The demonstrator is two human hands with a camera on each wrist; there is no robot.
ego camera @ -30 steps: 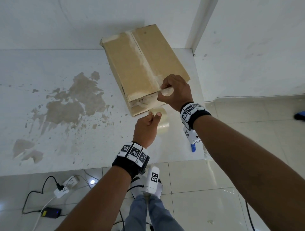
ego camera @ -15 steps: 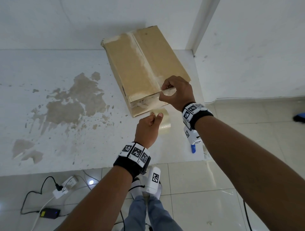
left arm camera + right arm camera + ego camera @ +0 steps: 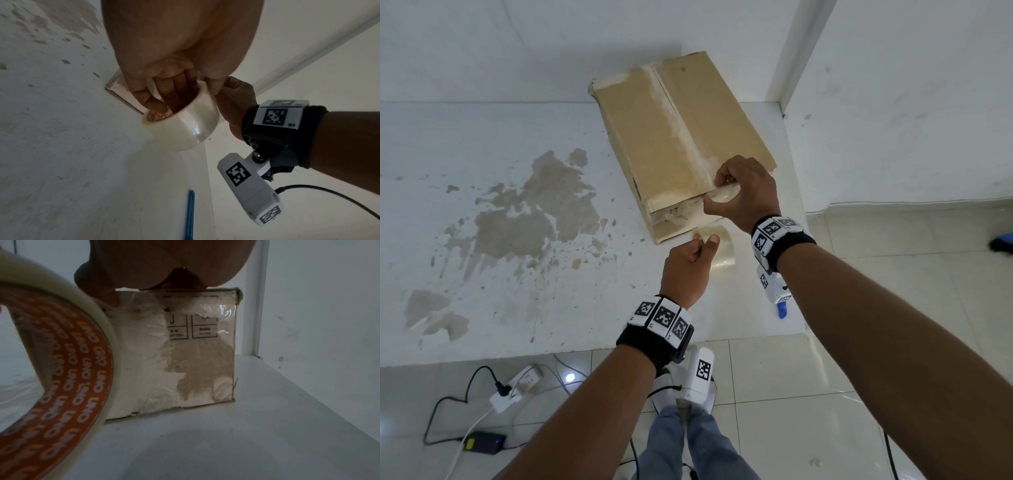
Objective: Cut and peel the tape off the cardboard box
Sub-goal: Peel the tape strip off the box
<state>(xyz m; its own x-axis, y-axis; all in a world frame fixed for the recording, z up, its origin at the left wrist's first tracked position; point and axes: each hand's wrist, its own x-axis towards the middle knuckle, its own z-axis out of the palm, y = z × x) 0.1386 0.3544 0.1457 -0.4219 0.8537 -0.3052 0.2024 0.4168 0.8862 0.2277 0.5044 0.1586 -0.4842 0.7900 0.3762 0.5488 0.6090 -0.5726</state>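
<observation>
A brown cardboard box (image 3: 671, 137) stands on a white ledge, with a pale tape seam running along its top. My right hand (image 3: 717, 193) is at the near top edge and pinches a strip of clear tape (image 3: 726, 196) between thumb and fingers. The right wrist view shows the box's front face (image 3: 195, 356) covered in wrinkled clear tape. Just in front of the box my left hand (image 3: 705, 241) grips a roll of clear tape (image 3: 185, 128), fingers curled through its orange core and thumb outside. The roll (image 3: 68, 369) fills the left of the right wrist view.
A blue cutter (image 3: 190, 214) lies on the stained white ledge (image 3: 517, 274) near its front edge, below my right wrist. A wall corner (image 3: 791, 85) stands right of the box. On the tiled floor below lie a power strip (image 3: 517, 387) and cables.
Almost nothing differs. Both hands keep their holds in front of the box's near edge, and only the view has shifted slightly.
</observation>
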